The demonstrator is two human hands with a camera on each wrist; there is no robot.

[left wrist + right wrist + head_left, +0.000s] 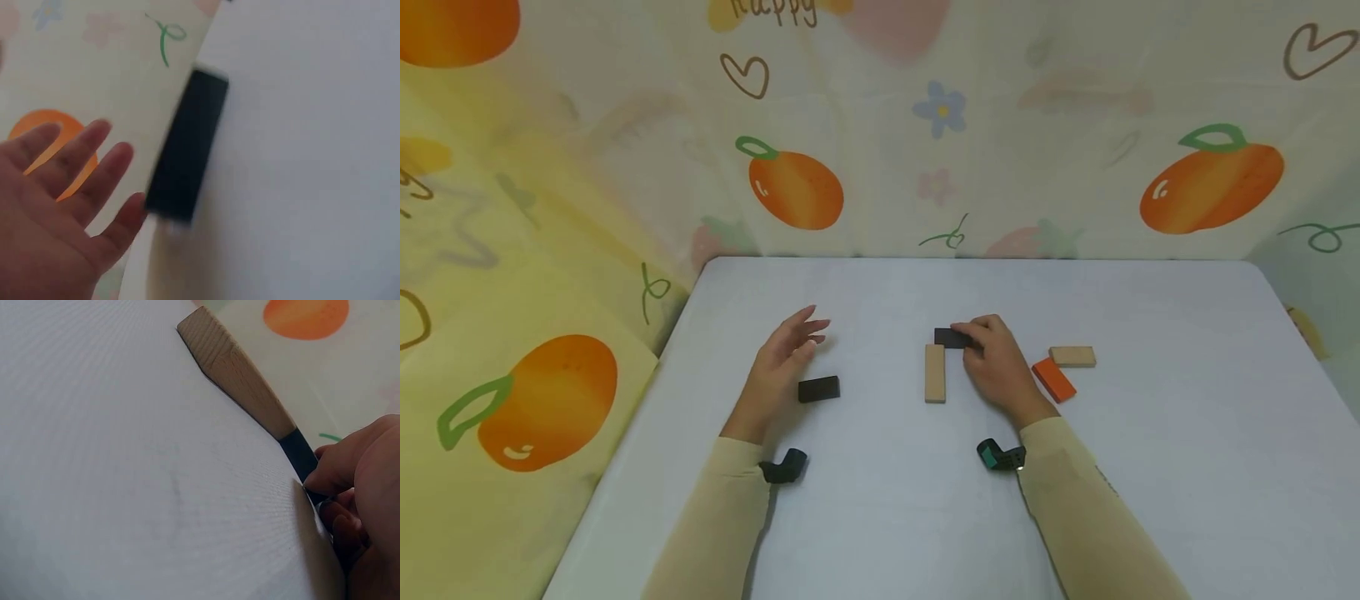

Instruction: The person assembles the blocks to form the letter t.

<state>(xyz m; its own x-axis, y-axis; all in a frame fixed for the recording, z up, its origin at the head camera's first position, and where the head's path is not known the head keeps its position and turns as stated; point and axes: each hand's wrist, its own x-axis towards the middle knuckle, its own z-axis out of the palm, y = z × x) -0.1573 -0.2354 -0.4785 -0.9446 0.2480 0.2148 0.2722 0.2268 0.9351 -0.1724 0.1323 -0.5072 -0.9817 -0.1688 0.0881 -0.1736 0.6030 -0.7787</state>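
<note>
My right hand (1002, 364) pinches one end of a black block (949, 337) that lies on the white table. The far end of a light wooden block (935, 375) meets that black block, and in the right wrist view the wooden block (240, 375) and black block (300, 456) look touching. My left hand (775, 367) hovers with fingers spread and holds nothing. Just beside it lies a second black block (818, 389), seen blurred in the left wrist view, where the little finger of the left hand (56, 212) overlaps its edge; contact cannot be told.
Right of the right hand, an orange block (1054, 380) lies at a slant against or close to another wooden block (1072, 357). A fruit-patterned cloth (865, 125) hangs behind the table (865, 517). Each wrist wears a small black camera.
</note>
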